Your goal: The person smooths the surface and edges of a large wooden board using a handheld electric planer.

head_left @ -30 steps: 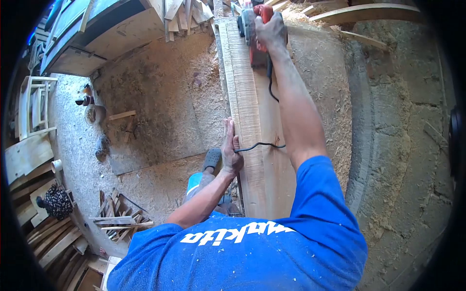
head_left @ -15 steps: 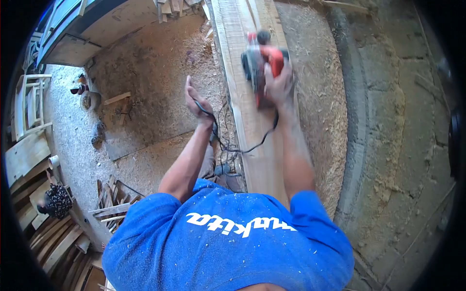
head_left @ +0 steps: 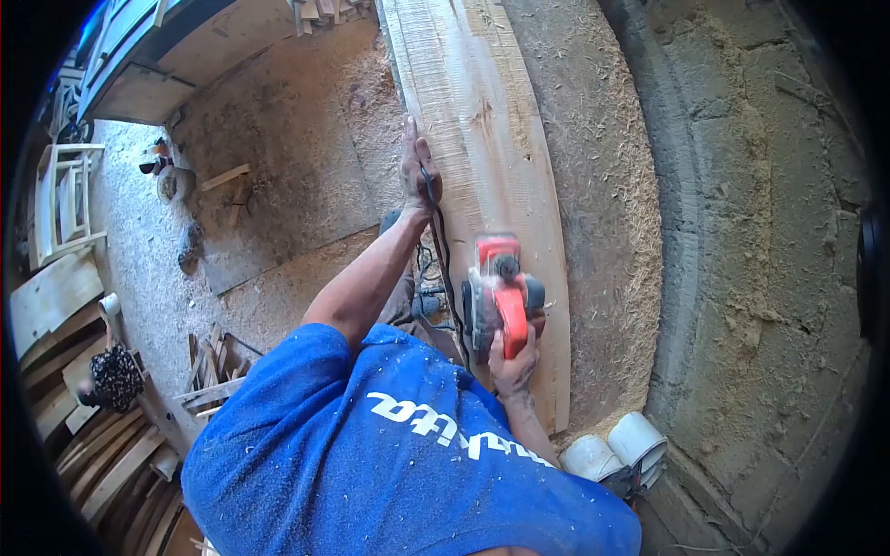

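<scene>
A long pale wooden plank [head_left: 482, 139] runs away from me, its surface streaked with fine planing marks. My right hand [head_left: 513, 366] is closed around the rear handle of a red and black electric hand planer [head_left: 508, 301], which rests on the near part of the plank. My left hand [head_left: 419, 176] is beside the plank's left edge, fingers straight and together. A black power cord [head_left: 443, 246] passes through that hand by the thumb and hangs down toward the planer. Part of the cord near my body is hidden.
Wood shavings [head_left: 630, 278] lie along the plank's right side. White cylindrical containers [head_left: 637, 440] stand near my right elbow. Scrap wood [head_left: 211, 371] is piled at left, near stacked boards [head_left: 120, 463]. Another person [head_left: 113, 378] is at the far left.
The planer and my right hand have come back along the plank toward my body. My left hand has shifted right and slightly forward, with the cord still across it.
</scene>
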Motion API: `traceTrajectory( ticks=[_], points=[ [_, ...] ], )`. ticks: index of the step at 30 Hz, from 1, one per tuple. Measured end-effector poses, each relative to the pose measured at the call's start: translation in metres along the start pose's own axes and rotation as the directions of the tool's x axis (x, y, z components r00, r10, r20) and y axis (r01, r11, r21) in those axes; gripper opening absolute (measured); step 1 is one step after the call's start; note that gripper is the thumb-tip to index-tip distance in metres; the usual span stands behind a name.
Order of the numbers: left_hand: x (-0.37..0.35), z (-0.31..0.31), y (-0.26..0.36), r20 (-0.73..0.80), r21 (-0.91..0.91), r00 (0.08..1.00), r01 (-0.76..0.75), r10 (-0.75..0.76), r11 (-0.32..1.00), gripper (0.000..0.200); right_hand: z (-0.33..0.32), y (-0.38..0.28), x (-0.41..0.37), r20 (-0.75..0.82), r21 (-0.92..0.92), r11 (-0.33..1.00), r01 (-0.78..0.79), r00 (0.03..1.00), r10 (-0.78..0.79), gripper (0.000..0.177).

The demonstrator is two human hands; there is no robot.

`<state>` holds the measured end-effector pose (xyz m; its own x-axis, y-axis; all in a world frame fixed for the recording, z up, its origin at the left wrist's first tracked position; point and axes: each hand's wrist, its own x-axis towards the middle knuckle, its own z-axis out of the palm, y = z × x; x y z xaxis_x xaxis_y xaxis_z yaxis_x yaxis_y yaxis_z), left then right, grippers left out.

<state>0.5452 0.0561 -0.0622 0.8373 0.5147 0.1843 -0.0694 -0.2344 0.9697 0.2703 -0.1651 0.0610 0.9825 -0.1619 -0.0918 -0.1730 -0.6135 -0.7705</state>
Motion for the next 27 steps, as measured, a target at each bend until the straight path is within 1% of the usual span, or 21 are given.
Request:
traceTrajectory(
  ticks=[1,2,4,5,6,7,8,9,10,11,13,16,18,20,23,25,26,27],
  points=[
    [0.001,0.000,-0.002,-0.005,0.002,1.000,-0.002,0.002,1.000,0.058,0.006,-0.011,0.025,-0.031,-0.014,0.995,0.104,0.994,-0.104,0.037],
    [0.001,0.001,-0.006,-0.008,0.004,1.000,-0.017,0.017,1.000,0.057,0.012,-0.028,0.055,-0.039,0.009,0.985,0.170,0.985,-0.170,0.035],
    [0.002,-0.001,-0.007,-0.015,0.008,0.999,-0.033,0.033,0.999,0.057,0.026,-0.052,0.113,-0.025,0.056,0.974,0.220,0.975,-0.219,0.033],
    [0.002,-0.004,-0.001,-0.004,0.016,1.000,-0.019,0.019,1.000,0.056,0.040,-0.052,0.142,-0.058,0.082,0.955,0.284,0.958,-0.280,0.031],
    [0.002,-0.005,0.004,0.008,0.024,1.000,-0.004,0.004,1.000,0.056,0.050,-0.067,0.173,-0.105,0.032,0.923,0.384,0.919,-0.379,0.030],
    [0.002,-0.006,0.007,0.001,-0.002,1.000,-0.012,0.012,1.000,0.056,0.058,-0.081,0.198,-0.074,0.075,0.935,0.346,0.937,-0.341,0.031],
    [0.001,-0.007,0.006,-0.005,-0.002,1.000,-0.014,0.014,1.000,0.056,0.069,-0.089,0.225,-0.074,0.042,0.929,0.368,0.928,-0.365,0.033],
    [0.002,-0.006,0.005,-0.002,0.011,1.000,-0.023,0.023,1.000,0.056,0.079,-0.098,0.252,-0.075,0.054,0.917,0.394,0.918,-0.390,0.034],
    [0.003,-0.006,0.003,0.000,0.023,1.000,-0.031,0.031,0.999,0.056,0.090,-0.107,0.275,-0.049,0.094,0.927,0.364,0.931,-0.361,0.037],
    [0.003,-0.008,0.005,-0.006,0.021,0.999,-0.034,0.034,0.999,0.056,0.100,-0.116,0.297,-0.043,0.085,0.927,0.365,0.931,-0.363,0.038],
    [0.003,-0.011,0.012,0.018,-0.029,1.000,0.013,-0.013,1.000,0.057,0.118,-0.137,0.341,-0.038,0.075,0.923,0.377,0.926,-0.375,0.038],
    [0.006,-0.010,0.022,0.016,-0.084,0.999,0.042,-0.041,0.996,0.057,0.147,-0.168,0.398,-0.057,0.039,0.918,0.395,0.918,-0.392,0.041],
    [0.007,-0.011,0.020,0.018,-0.080,0.999,0.040,-0.039,0.996,0.059,0.164,-0.191,0.434,-0.105,0.075,0.898,0.434,0.899,-0.426,0.043],
    [0.007,-0.010,0.013,0.054,-0.016,0.997,0.062,-0.061,0.998,0.061,0.179,-0.211,0.470,-0.083,0.057,0.907,0.418,0.907,-0.413,0.042],
    [0.007,-0.012,0.014,0.066,-0.021,0.997,0.052,-0.051,0.998,0.063,0.205,-0.234,0.525,-0.116,0.053,0.887,0.459,0.885,-0.451,0.041],
    [0.006,-0.012,0.011,0.070,-0.003,0.997,0.043,-0.043,0.999,0.062,0.215,-0.259,0.556,-0.056,0.006,0.899,0.439,0.897,-0.438,0.044],
    [0.005,-0.012,0.011,0.067,-0.006,0.997,0.036,-0.035,0.999,0.062,0.222,-0.269,0.571,-0.061,0.006,0.895,0.445,0.894,-0.444,0.044],
    [0.004,-0.012,0.012,0.069,-0.014,0.996,0.053,-0.052,0.998,0.061,0.229,-0.280,0.586,-0.065,0.010,0.911,0.412,0.910,-0.410,0.044]
  ],
)
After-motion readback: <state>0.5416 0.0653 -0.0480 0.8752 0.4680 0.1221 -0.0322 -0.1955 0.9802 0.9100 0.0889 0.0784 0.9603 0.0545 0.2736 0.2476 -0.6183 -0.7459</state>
